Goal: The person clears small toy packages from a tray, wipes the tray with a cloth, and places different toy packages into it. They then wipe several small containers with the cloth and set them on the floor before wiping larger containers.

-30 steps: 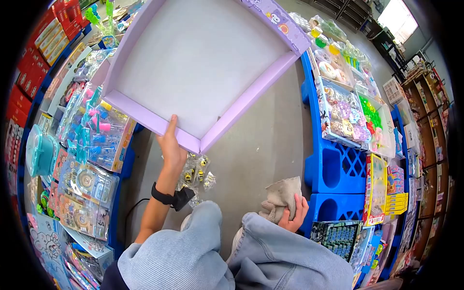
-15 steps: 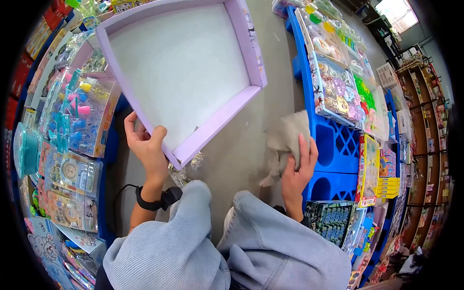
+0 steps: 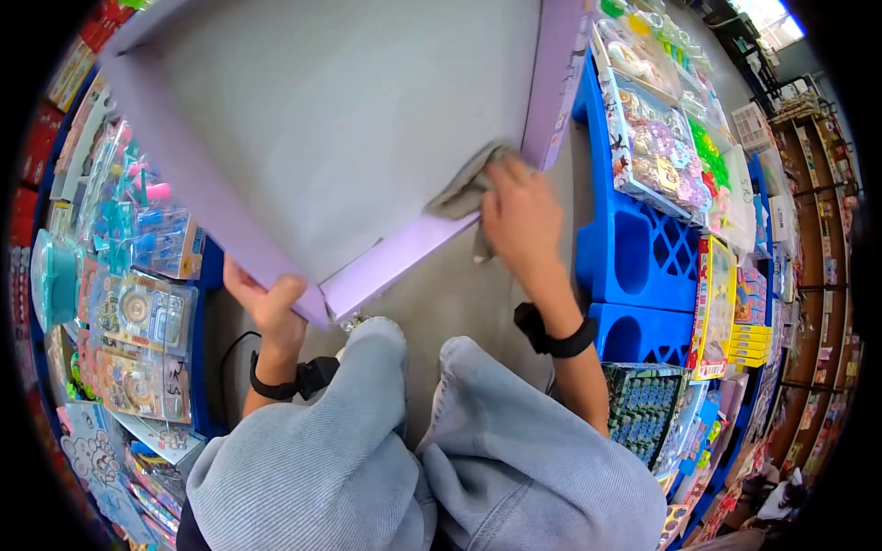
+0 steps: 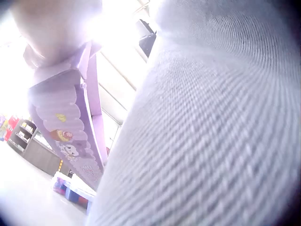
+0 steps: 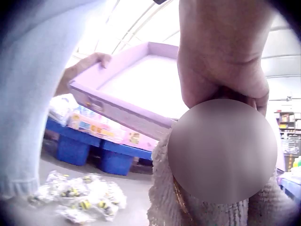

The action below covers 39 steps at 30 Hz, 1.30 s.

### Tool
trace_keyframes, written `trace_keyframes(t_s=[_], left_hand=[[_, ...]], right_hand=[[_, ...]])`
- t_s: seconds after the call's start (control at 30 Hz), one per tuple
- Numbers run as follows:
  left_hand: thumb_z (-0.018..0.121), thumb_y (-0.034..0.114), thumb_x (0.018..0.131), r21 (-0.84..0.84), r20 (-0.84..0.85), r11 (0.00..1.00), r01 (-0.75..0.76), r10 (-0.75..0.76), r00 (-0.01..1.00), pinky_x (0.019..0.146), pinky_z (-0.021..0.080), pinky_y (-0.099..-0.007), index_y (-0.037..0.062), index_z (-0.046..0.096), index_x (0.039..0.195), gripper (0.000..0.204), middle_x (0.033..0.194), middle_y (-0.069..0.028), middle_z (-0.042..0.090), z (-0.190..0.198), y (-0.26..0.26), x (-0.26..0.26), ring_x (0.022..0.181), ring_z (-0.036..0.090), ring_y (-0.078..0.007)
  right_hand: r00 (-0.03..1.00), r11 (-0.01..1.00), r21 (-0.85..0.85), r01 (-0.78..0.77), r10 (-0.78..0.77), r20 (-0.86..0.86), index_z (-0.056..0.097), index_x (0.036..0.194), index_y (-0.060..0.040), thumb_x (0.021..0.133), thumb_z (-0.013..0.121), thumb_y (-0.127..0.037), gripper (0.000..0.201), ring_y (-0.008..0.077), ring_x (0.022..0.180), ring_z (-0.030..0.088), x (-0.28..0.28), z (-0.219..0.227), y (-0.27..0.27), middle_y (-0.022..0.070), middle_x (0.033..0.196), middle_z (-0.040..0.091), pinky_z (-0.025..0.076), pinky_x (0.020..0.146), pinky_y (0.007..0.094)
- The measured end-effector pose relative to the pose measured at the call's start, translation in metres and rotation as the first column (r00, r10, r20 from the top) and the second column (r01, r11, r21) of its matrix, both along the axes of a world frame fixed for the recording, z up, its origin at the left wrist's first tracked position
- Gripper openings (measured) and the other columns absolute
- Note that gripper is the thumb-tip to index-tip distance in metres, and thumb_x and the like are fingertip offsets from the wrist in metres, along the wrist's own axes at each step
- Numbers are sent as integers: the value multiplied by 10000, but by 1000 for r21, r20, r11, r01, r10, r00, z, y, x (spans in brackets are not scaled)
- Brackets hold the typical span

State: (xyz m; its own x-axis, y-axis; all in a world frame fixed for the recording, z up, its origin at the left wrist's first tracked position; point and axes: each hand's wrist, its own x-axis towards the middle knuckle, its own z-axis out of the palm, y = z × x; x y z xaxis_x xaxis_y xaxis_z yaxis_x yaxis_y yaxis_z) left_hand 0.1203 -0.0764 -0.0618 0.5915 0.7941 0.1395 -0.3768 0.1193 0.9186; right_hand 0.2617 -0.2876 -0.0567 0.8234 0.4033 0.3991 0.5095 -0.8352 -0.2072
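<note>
A shallow purple tray-like box [image 3: 395,266] with a pale inside is held up tilted over the floor. The left hand [image 3: 266,298] grips its near left corner, thumb on the rim. The right hand [image 3: 524,216] holds a grey-beige cloth [image 3: 459,188] against the box's near wall at the right. In the left wrist view the printed outer side of the box [image 4: 61,122] hangs below the left hand [image 4: 51,28]. The right wrist view shows the cloth [image 5: 162,188] bunched under the right hand [image 5: 223,61]; a blurred disc covers part of it.
Small bagged yellow-and-black items [image 5: 84,197] lie on the floor. Blue pallets [image 3: 634,257] loaded with packaged toys [image 3: 652,147] stand at the right; more packaged toys [image 3: 142,312] are at the left. Shelves [image 3: 813,275] stand far right. The person's knees are at the bottom.
The right hand has moved up and left with the cloth, from beside the box onto its near wall. The box now appears larger and closer, and the left hand keeps its hold on the corner.
</note>
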Motion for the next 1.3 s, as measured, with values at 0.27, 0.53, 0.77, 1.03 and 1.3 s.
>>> trace_keyframes(t_s=[0.27,0.53,0.77,1.03,1.3], left_hand=[[537,-19,540,81,-74,970,230,-224,972,711,438,-228,-51,456,1137,603,896,-50,554,-4,-16,18,775,545,-119],[576,-18,597,95,-102,966,240,-230,968,683,440,-239,-33,454,1139,556,908,-70,575,-5,-25,24,762,552,-114],[526,3,659,-186,-126,927,325,-350,928,660,434,-226,-26,474,1077,422,877,-79,590,-26,-29,45,727,549,-115],[524,5,608,-391,-281,838,382,-504,817,544,427,-237,-40,433,1144,546,750,-73,541,-64,-48,54,587,498,-119],[489,-15,544,-454,-398,790,411,-593,700,566,398,-218,-38,469,1096,553,802,-56,523,-120,-52,37,646,483,-120]], right_hand=[[857,940,122,-318,340,-388,600,939,-57,721,573,-130,231,274,889,551,-86,-9,57,76,989,571,497,678,394],[237,625,779,50,750,-617,602,1010,-17,757,566,-119,276,230,981,564,-72,-22,23,113,1081,580,502,744,375],[363,-143,662,735,908,-207,462,1192,32,937,392,-310,432,248,991,580,-47,-35,-36,151,1133,557,479,874,374],[876,-261,898,355,430,-221,521,1137,10,917,439,-223,331,222,936,601,-1,39,-48,132,1076,588,498,811,337],[930,977,212,-33,107,-350,542,1182,-99,732,681,-277,503,400,1205,349,-18,-60,-53,207,1304,396,296,1001,444]])
